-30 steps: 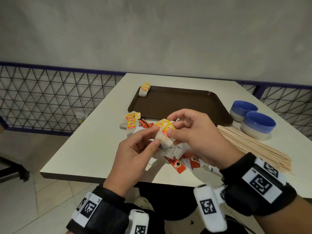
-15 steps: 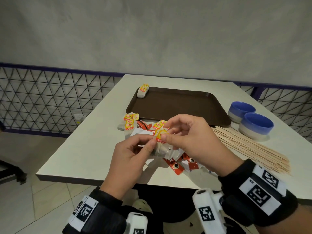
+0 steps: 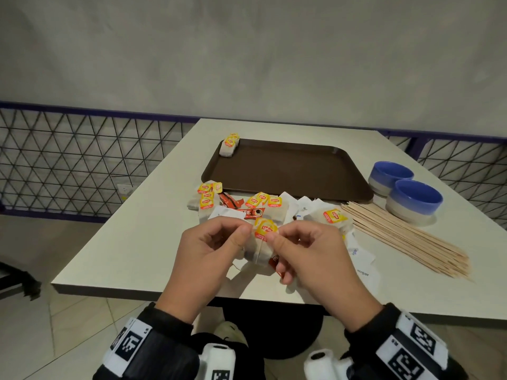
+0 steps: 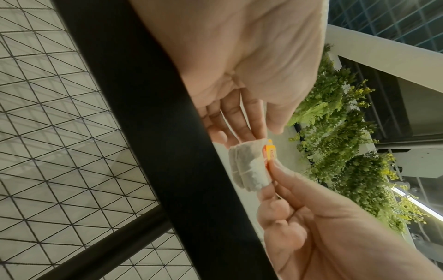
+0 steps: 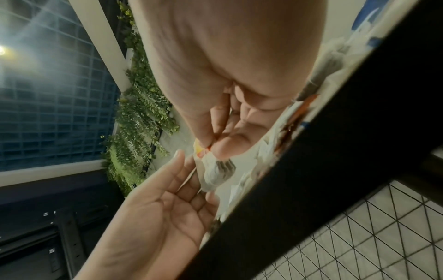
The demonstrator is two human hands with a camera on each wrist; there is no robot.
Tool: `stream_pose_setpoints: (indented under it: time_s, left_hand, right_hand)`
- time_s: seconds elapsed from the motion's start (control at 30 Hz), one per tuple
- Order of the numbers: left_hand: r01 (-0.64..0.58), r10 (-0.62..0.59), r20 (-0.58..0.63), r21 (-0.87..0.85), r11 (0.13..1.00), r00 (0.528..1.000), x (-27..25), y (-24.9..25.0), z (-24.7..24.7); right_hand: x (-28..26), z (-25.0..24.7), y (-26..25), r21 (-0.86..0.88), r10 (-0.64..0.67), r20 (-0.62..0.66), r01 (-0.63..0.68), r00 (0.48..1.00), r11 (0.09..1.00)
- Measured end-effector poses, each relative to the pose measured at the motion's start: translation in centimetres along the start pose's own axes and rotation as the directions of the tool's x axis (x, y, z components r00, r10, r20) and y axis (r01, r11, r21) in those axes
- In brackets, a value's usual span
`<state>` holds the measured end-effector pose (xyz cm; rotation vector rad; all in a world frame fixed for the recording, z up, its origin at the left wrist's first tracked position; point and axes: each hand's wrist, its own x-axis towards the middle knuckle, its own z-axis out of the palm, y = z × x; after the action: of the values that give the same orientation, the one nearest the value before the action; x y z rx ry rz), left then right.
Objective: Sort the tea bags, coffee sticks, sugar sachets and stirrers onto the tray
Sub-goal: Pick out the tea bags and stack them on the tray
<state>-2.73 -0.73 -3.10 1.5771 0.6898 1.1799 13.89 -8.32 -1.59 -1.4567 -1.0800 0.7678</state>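
Observation:
My right hand [image 3: 270, 237] pinches the yellow tag [image 4: 271, 153] of a tea bag [image 3: 258, 250] between thumb and forefinger, just above the near part of the table. The bag hangs below the tag. My left hand [image 3: 241, 237] is beside it: its fingers [image 5: 189, 181] lie nearly straight against the bag, and its thumb [image 4: 275, 128] stands just off the tag. Beyond the hands lies a mixed pile of tea bags [image 3: 207, 200], red coffee sticks [image 3: 253, 212] and white sugar sachets [image 3: 362, 272]. Two tea bags [image 3: 230, 146] sit in the far left corner of the brown tray [image 3: 288, 171].
A bundle of wooden stirrers [image 3: 406, 237] lies on the table [image 3: 131, 242] to the right of the pile. Two blue bowls [image 3: 414, 200] stand at the right, beside the tray. A wire mesh fence [image 3: 68, 160] runs behind the table on the left.
Both hands have come down and toward me with the tea bag. My left thumb has come off the bag, which now hangs by its tag from my right hand.

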Motion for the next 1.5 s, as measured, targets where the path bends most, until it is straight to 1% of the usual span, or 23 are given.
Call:
stream_pose_setpoints:
  time_s: [0.13,0.2,0.33,0.43,0.6,0.77,0.9,0.97,1.1,1.33,1.43,1.5]
  left_hand:
    - [-0.013,0.012,0.048,0.018,1.000,0.999,0.1,-0.6,-0.1]
    - [-0.004,0.004,0.053,0.008,1.000,0.999,0.1,-0.7,-0.1]
    - [0.002,-0.001,0.068,-0.013,1.000,0.998,0.1,-0.8,0.0]
    - [-0.030,0.027,0.077,0.044,0.999,0.997,0.0,-0.8,0.3]
    - [-0.052,0.047,0.070,0.072,0.996,0.996,-0.1,-0.7,0.4]
    - [-0.077,0.069,0.068,0.129,0.989,0.995,-0.2,-0.6,0.4]
    - [-0.059,0.054,0.053,0.095,0.994,0.997,-0.2,-0.7,0.3]
    - [-0.041,0.035,0.067,0.094,0.995,0.997,-0.2,-0.5,0.3]
    - [-0.032,0.019,0.098,0.142,0.989,0.995,-0.2,-0.2,0.3]
    - [-0.020,0.011,0.080,0.116,0.993,0.997,-0.4,-0.1,0.4]
    - [-0.017,0.009,0.064,0.123,0.992,0.998,-0.4,0.0,0.4]
    - [-0.011,0.003,0.064,0.122,0.992,0.998,-0.4,0.1,0.3]
  right_hand:
    - [-0.6,0.3,1.6,0.120,0.028,-0.016,-0.026,0.999,0.992]
    - [-0.8,0.3,1.9,0.152,0.018,-0.011,-0.016,1.000,0.988]
    - [-1.0,-0.1,2.0,0.140,-0.028,-0.017,0.030,0.999,0.990]
    - [-1.1,-0.1,2.1,0.120,-0.065,-0.025,0.068,0.998,0.990]
    - [-1.2,-0.2,2.1,0.117,-0.095,-0.015,0.096,0.995,0.988]
    - [-1.0,-0.1,2.5,0.155,-0.074,0.009,0.072,0.997,0.985]
    - [-0.9,-0.2,2.6,0.171,-0.067,0.034,0.060,0.997,0.983]
    - [-0.9,-0.4,2.6,0.179,-0.068,0.034,0.061,0.997,0.982]
    - [-0.8,-0.5,2.6,0.157,-0.063,0.028,0.058,0.998,0.986]
    - [-1.0,-0.4,2.3,0.132,-0.027,0.018,0.024,0.999,0.991]
    - [-1.2,-0.3,1.5,0.130,-0.009,-0.002,0.009,1.000,0.991]
    - [-1.2,-0.3,0.9,0.098,0.014,0.012,-0.015,1.000,0.995]
